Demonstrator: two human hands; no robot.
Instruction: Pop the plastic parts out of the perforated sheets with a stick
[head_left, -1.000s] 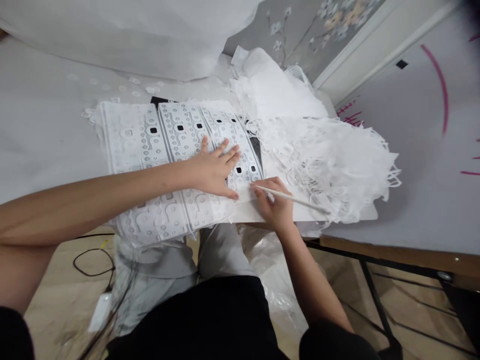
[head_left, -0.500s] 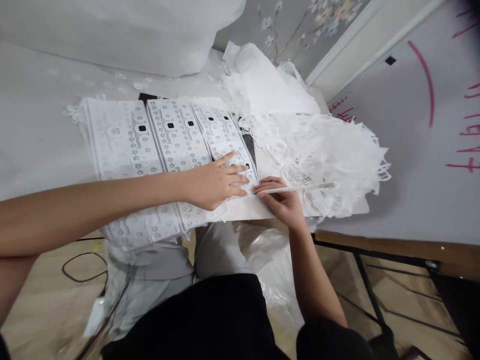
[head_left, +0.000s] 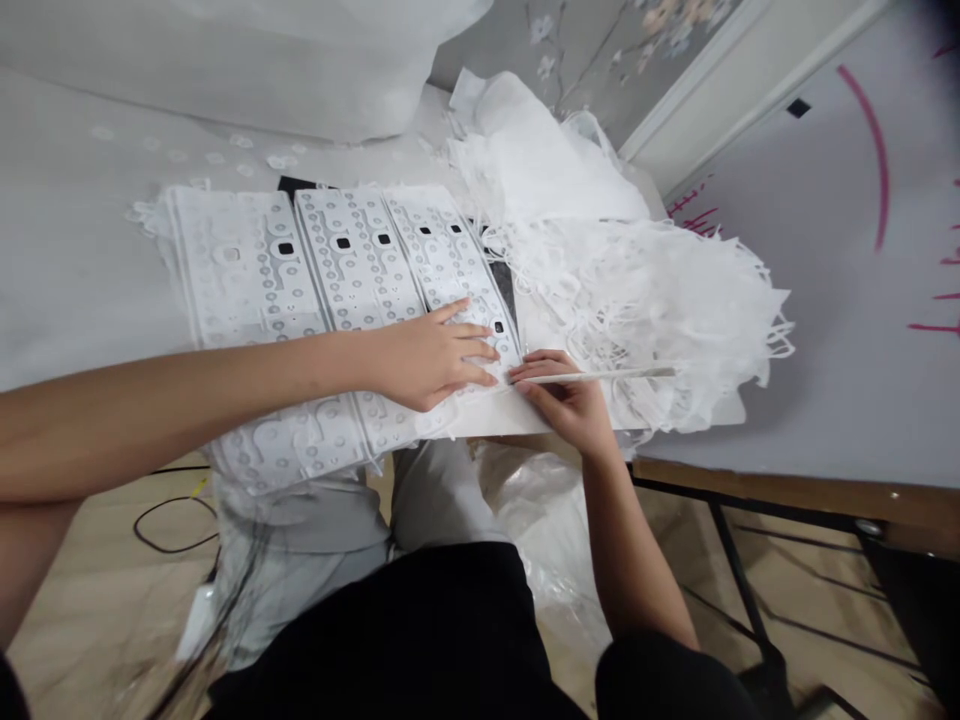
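White die-cut sheets (head_left: pixel 315 290) with rows of small holes and black squares lie across the table edge in front of me. My left hand (head_left: pixel 435 355) rests flat on the rightmost sheet, fingers stretched out and pressing it down. My right hand (head_left: pixel 566 400) is just to its right, fingers pinched around a thin white stick (head_left: pixel 607 375) that lies nearly level, its tip at the sheet's near right corner.
A heap of white cut-out scrap strips (head_left: pixel 660 310) lies to the right of the sheets. Bunched white fabric (head_left: pixel 300 50) fills the back. The grey table (head_left: pixel 825 350) bears pink marks. Clear plastic and a black cable lie on the floor.
My left hand has slid slightly right and its fingers have drawn together. The stick in my right hand has swung from slanting down-right to nearly level.
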